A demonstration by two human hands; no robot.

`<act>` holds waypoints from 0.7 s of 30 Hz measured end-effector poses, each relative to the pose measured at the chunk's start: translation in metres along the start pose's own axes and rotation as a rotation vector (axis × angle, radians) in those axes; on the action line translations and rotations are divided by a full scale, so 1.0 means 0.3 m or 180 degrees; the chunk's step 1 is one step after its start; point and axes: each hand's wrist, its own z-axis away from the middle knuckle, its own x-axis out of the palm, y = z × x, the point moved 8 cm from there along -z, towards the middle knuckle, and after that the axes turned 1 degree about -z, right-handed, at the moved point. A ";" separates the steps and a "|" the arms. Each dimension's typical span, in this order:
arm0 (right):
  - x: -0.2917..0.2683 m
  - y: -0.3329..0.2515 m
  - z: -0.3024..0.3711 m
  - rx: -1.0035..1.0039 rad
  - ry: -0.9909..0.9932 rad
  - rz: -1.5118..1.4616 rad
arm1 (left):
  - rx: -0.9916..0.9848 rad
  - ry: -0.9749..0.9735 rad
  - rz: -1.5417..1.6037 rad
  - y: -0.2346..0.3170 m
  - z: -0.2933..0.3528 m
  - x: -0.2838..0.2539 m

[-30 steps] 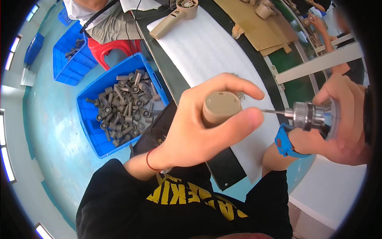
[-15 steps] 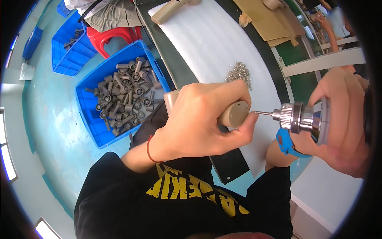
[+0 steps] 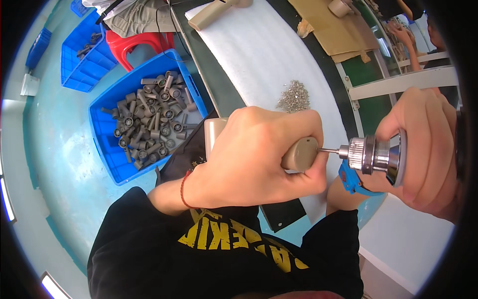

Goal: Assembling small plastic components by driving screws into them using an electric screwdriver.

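Firstly, the fingers of the left hand (image 3: 259,154) are curled tightly around a tan fan body (image 3: 300,155), the thumb lying along the near side of its handle and the forefinger along the far side. The piece is held above the near end of the table (image 3: 219,87), handle end turned to the right. The fingers of the right hand (image 3: 423,144) are wrapped close together round a metal-nosed driver (image 3: 366,153); their tips are partly hidden. The bit (image 3: 328,150) is level and meets the handle's end face; whether it sits in a screw cannot be told. A red cord (image 3: 184,192) circles the left wrist, a blue band (image 3: 352,180) the right. Beyond the hands, a pile of small screws (image 3: 295,96) lies on a white sheet (image 3: 259,55), toward that sheet's right edge. A second tan fan (image 3: 209,16) rests at the table's far left, with cardboard (image 3: 343,32) along the far right edge. Outside the left edge stands a blue crate (image 3: 103,144) of grey-brown fan parts (image 3: 149,114), near a red stool (image 3: 122,47).
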 end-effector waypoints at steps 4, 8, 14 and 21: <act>-0.005 -0.006 0.012 0.0081 0.0015 0.0044 | -0.0023 -0.0028 -0.0099 -0.002 0.000 -0.009; 0.013 0.027 -0.014 0.0130 0.0019 0.0080 | -0.0073 -0.0051 -0.0157 -0.004 -0.005 -0.021; 0.054 -0.035 -0.054 -0.0340 -0.0183 0.0165 | -0.0150 -0.0044 -0.0260 -0.004 -0.037 -0.018; 0.039 -0.118 -0.082 -0.1137 -0.0375 -0.0085 | -0.0081 -0.0212 -0.0625 0.013 -0.093 -0.001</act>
